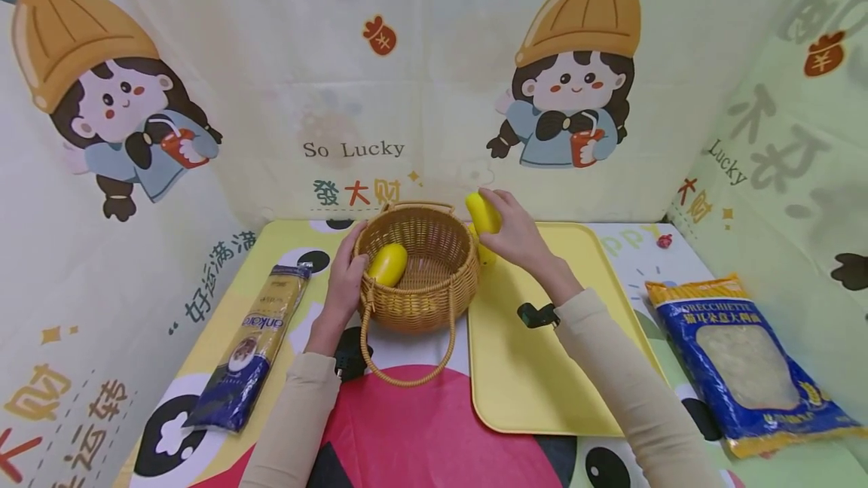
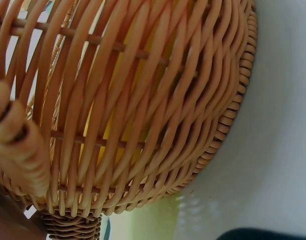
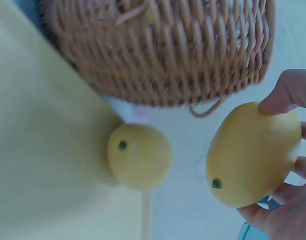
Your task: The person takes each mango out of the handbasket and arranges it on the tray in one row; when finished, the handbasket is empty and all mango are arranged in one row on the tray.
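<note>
A woven wicker basket [image 1: 415,316] stands on the table, its front handle folded down. My left hand [image 1: 344,283] grips the basket's left rim. Inside, a yellow mango [image 1: 388,265] leans toward the left wall. My right hand [image 1: 521,238] holds another mango [image 3: 250,155] in its fingers and thumb, raised just right of the basket's rim. Below it, a third mango [image 3: 139,156] with a green stem tip lies at the far left corner of the yellow tray [image 1: 542,382]. In the head view this one is partly hidden behind the right hand and the held mango.
To the left lies a long pasta packet [image 1: 254,352] with a blue end. Right of the tray is a blue and orange orecchiette bag [image 1: 746,367]. A small red object [image 1: 664,241] sits at the back right. Printed cloth walls [image 1: 434,96] enclose the table.
</note>
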`<state>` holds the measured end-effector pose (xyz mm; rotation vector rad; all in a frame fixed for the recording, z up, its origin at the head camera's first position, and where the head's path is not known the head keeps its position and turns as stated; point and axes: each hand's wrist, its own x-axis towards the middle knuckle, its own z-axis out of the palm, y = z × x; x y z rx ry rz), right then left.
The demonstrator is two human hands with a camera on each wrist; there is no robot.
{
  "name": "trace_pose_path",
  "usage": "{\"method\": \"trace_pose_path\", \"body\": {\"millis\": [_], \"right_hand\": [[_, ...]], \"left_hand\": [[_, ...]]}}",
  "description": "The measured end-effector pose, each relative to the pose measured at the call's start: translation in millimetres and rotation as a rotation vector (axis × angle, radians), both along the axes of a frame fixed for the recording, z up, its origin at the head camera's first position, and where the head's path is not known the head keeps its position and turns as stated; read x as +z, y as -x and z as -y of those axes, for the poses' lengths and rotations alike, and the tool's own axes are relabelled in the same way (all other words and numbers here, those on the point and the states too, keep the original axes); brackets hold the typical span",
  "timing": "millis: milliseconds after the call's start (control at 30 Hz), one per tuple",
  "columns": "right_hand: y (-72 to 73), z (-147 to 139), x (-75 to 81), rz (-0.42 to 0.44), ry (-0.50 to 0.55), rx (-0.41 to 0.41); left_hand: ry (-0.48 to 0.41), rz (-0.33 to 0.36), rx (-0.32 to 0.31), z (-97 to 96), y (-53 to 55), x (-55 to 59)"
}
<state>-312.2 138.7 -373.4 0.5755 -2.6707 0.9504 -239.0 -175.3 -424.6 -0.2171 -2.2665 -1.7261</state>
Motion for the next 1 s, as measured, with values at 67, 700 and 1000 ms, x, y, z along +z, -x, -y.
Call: {"method": "trace_pose_path", "body": {"millis": [67, 700, 1000], "right_hand": [[1.9, -4.7, -3.4, 0.025, -0.005, -0.018], [18.0, -44.1, -54.9, 0.196, -0.095, -0.145], [22.7, -43.4, -72.4, 0.208, -0.103, -0.17]], "left_hand": [[-0.005, -0.006, 0.002, 2.7, 6.5, -8.7], [0.01, 0.004, -0.006, -5.9, -14.0, 19.8], [0.005, 0.005, -0.003, -4.6, -13.8, 18.7]]}}
